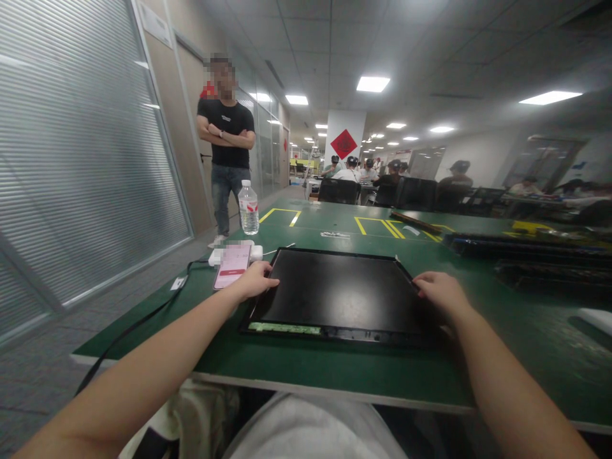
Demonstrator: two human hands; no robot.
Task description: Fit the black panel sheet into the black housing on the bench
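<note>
A black flat display panel lies in front of me on the green table, its screen facing up and reflecting the ceiling light. Along its near edge, toward the left, runs a green strip like a circuit board. My left hand grips the panel's left edge, fingers bent over the rim. On the opposite side, my right hand pinches the right edge near the far corner. Its fingertips are partly hidden by the hand itself. A phone with a pink screen rests just beyond my left wrist.
Behind the phone are a white power strip with a black cable and a water bottle. Yellow tape marks the green table. Long black parts lie at right. A person stands with folded arms; others sit farther back.
</note>
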